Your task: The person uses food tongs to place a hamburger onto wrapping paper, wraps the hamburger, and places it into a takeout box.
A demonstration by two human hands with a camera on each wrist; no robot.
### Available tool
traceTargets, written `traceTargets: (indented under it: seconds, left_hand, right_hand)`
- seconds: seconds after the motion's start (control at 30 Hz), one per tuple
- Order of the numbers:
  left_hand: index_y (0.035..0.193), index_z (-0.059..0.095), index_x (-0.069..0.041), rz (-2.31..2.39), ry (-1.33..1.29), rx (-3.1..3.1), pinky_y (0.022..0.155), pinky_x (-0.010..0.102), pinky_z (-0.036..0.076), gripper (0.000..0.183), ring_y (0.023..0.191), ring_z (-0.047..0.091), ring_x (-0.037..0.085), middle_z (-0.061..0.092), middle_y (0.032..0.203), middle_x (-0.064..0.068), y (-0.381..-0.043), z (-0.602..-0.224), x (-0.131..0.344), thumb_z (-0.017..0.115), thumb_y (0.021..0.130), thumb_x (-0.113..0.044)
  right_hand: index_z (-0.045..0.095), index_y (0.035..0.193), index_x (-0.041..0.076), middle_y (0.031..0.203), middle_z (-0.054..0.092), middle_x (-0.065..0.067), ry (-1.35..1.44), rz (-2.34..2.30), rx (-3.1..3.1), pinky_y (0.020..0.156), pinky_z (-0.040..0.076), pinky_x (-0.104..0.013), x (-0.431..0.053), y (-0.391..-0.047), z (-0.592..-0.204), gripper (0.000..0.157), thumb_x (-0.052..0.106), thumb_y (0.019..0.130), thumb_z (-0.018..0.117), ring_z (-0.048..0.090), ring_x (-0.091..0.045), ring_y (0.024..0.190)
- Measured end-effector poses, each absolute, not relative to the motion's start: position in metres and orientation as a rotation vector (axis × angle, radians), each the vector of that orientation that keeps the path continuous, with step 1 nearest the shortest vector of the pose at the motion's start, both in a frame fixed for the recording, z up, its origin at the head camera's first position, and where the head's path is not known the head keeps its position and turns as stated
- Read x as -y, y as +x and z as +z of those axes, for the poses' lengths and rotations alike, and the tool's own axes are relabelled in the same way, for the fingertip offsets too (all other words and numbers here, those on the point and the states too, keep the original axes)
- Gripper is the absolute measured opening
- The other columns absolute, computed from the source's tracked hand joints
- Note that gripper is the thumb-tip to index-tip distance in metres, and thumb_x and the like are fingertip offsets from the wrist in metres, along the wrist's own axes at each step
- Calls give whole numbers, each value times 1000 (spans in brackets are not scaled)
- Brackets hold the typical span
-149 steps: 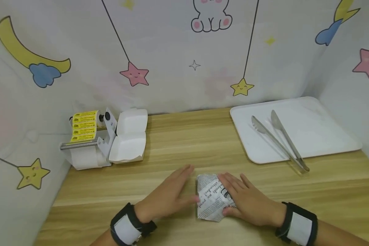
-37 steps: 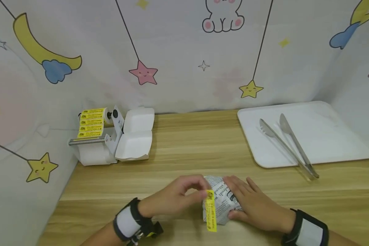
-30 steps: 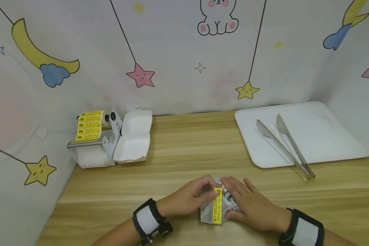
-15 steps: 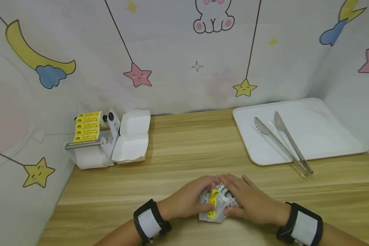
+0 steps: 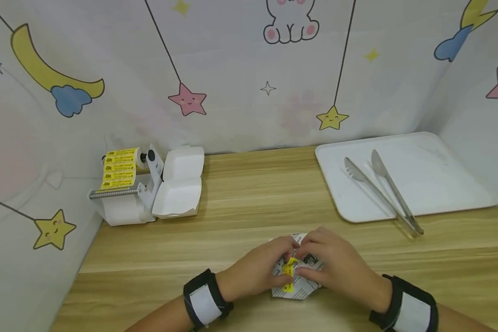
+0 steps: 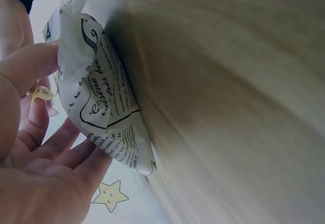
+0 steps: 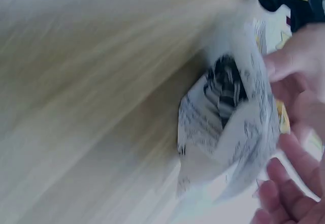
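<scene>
Head view: grips printed-paper packet (image 5: 302,287) with yellow label (image 5: 288,269) on top, on wooden table (image 5: 249,193), between thumb and fingers of left hand (image 5: 257,267); curves right hand (image 5: 342,263) over right side, cannot tell whether pinching label.

Between your fingers (image 5: 321,236), the newsprint wrapper (image 6: 96,89) shows black lettering on white, the label (image 5: 288,268) dark print on yellow; beneath them, the tabletop (image 5: 253,198) is yellow-brown wood grain.

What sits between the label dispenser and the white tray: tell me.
The open white box, beside the label dispenser, then bare wooden tabletop up to the white tray; the head view shows it.
</scene>
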State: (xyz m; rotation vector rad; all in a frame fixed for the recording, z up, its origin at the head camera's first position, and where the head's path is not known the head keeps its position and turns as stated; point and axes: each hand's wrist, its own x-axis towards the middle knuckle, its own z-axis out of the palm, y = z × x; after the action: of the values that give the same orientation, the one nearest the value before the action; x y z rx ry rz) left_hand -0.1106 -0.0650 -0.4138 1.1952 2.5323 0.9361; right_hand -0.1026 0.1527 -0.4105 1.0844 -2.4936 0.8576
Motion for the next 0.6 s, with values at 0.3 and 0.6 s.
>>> traceTargets:
  seconds: [0.3,0.6]
  left_hand:
    - [105,45,-17,1039,1122,-2440,96,23,43,41,124,46,9,51,135,-1,-115,-415,72,72,81,-36]
    - [124,60,-14,933,1276,-2455,105,30,37,42,129,43,13,49,139,3,-117,-416,72,36,102,-40]
  right_hand:
    - [64,97,21,90,67,14,1154,788,2470,66,53,-23,-158,-94,-414,18,14,82,71,62,1,81]
    - [53,103,22,127,62,0,1482,1224,2576,86,48,-24,-189,-94,-409,11,14,96,53,57,-9,110]
